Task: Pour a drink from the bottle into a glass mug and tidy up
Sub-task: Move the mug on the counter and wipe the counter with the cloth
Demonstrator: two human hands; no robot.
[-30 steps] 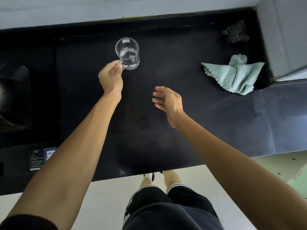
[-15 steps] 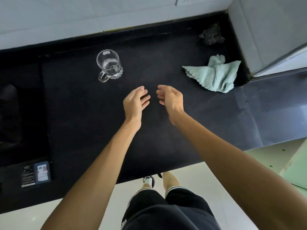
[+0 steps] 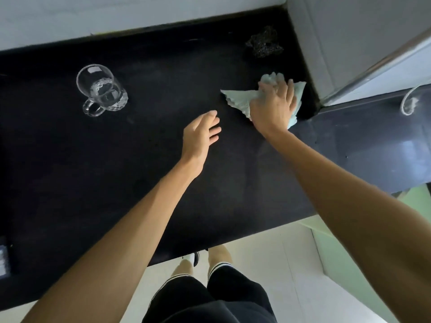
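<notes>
Glass mug (image 3: pixel 102 92) upright on the black counter (image 3: pixel 116 171), back left, part full, well apart from both hands. No bottle in view. Off to the right, pale green cloth (image 3: pixel 235 99) under the right hand (image 3: pixel 272 108): fingers spread over it, blurred, so cannot tell whether already gripping. Left hand (image 3: pixel 200 136) relaxed and loose, holding nothing, hovering mid-counter. Likely risks: wiping wide to the left and clipping the mug, tipping the drink; or dragging along the dark scrubber (image 3: pixel 263 44) just behind.
</notes>
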